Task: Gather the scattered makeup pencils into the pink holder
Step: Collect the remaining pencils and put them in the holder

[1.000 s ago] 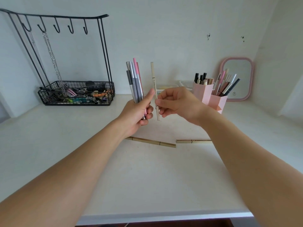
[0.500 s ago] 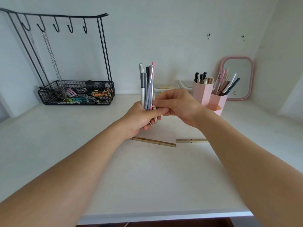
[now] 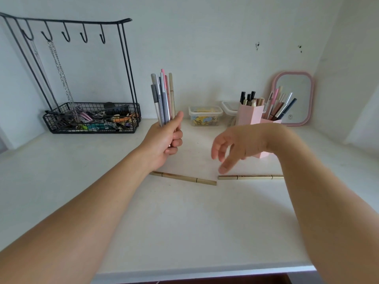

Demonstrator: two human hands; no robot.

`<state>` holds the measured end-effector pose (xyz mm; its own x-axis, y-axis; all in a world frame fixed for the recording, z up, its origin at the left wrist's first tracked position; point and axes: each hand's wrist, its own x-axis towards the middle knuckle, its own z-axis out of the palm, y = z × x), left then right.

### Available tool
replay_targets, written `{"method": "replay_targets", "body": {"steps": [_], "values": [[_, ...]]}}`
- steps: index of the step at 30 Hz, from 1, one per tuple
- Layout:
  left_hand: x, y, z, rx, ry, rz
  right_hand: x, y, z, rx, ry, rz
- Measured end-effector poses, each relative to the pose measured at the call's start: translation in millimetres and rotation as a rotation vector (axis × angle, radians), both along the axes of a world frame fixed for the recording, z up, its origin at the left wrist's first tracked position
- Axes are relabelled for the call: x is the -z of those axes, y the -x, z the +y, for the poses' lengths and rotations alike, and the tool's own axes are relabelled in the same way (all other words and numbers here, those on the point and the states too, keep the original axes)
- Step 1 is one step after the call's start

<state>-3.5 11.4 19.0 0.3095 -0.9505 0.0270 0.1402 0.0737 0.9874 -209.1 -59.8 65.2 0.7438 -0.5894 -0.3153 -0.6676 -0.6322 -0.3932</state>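
My left hand (image 3: 166,140) grips a bundle of makeup pencils (image 3: 163,97) upright above the white desk; they are grey, silver, pink and beige. My right hand (image 3: 235,146) hangs empty with loose fingers, its fingertips just above the left end of a gold pencil (image 3: 250,177) lying flat on the desk. A second gold pencil (image 3: 184,178) lies flat to the left of it, partly under my left forearm. The pink holder (image 3: 251,114) stands at the back right with several pencils and brushes in it, its lower part hidden by my right wrist.
A black wire rack (image 3: 92,119) with hooks and a basket of small items stands at the back left. Two small clear boxes (image 3: 205,115) sit against the wall by the holder. A pink-framed mirror (image 3: 293,98) leans behind it. The desk's front edge (image 3: 205,273) is near.
My right hand passed the beige pencil into the left hand's bundle, let go and dropped towards the gold pencil on the desk. The left hand with the bundle shifted left.
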Motion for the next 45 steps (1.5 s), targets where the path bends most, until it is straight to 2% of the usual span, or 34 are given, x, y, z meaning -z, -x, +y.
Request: {"method": "replay_targets", "body": {"steps": [2, 4, 11, 16, 22, 26, 32, 41, 45], "values": [[0, -3, -1, -0.030, -0.020, 0.007, 1, 2, -1, 0.002, 0.061, 0.136], [0, -4, -2, -0.051, -0.035, -0.007, 3, 1, -4, 0.008, 0.078, 0.193], [1, 1, -1, -0.043, -0.056, -0.019, 8, -8, 1, -0.021, 0.080, 0.181], [1, 1, -1, -0.004, -0.065, -0.015, 3, -2, -4, 0.069, 0.129, -0.080], [-1, 6, 3, 0.085, -0.019, -0.034, -1, -9, -8, 0.196, -0.089, -0.848], [1, 11, 5, 0.131, 0.003, -0.058, 3, -21, -7, 0.261, -0.266, -1.176], [3, 17, 6, 0.204, -0.006, -0.141, 5, -29, -3, 0.265, -0.383, -1.399], [6, 22, 9, 0.246, -0.053, -0.351, 21, -48, 5, 0.245, -0.173, -1.386], [3, 21, 8, 0.176, -0.034, -0.306, 22, -49, 6, 0.216, -0.220, -1.372]]}}
